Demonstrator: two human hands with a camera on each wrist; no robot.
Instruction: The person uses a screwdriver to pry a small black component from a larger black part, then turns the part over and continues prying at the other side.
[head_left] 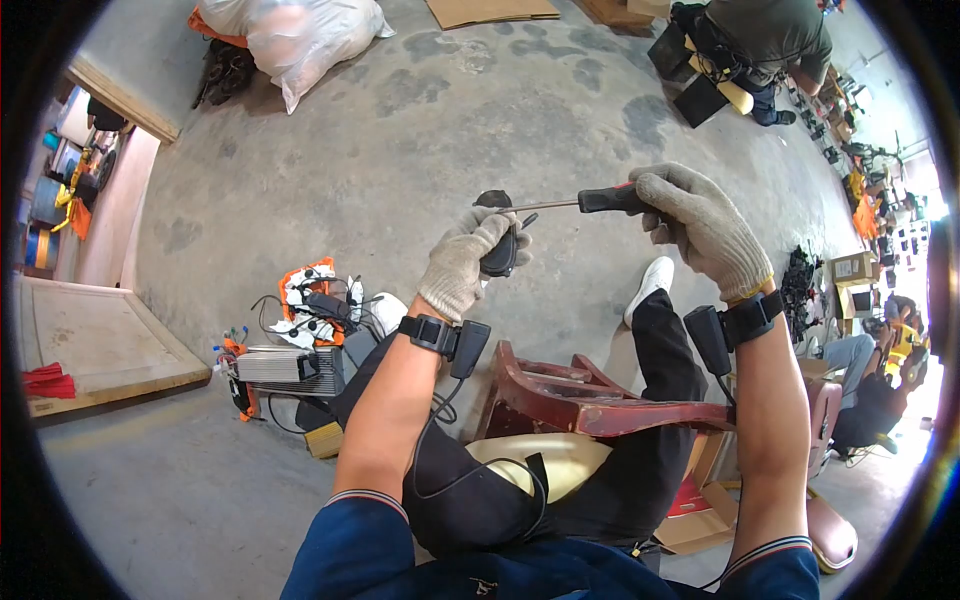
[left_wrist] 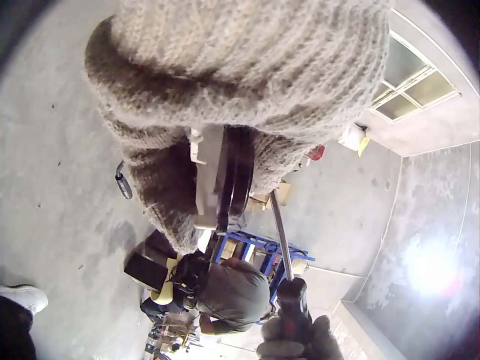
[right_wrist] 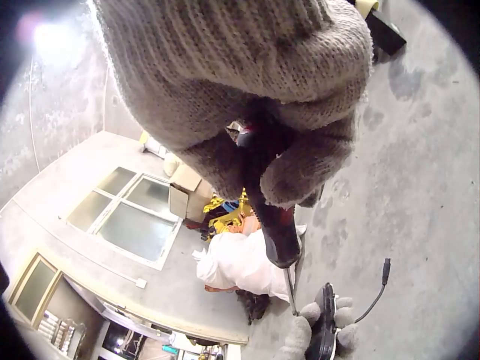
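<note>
In the head view my gloved left hand (head_left: 458,264) grips a small black plastic device (head_left: 497,257) with a rounded top. A short cable with a black plug (right_wrist: 386,268) sticks out from its side. My gloved right hand (head_left: 702,228) holds a screwdriver (head_left: 606,200) by its black and red handle. The metal shaft points left, and its tip is right at the upper part of the device. In the left wrist view, pale inner parts (left_wrist: 208,169) show along the device's edge. Glove fingers hide much of the device.
A worn red wooden stool (head_left: 610,415) stands between my legs. Left of my foot lie an orange and white assembly with wires (head_left: 318,300) and a finned metal block (head_left: 290,370). A white sack (head_left: 312,45) sits far left; another person (head_left: 775,45) works far right.
</note>
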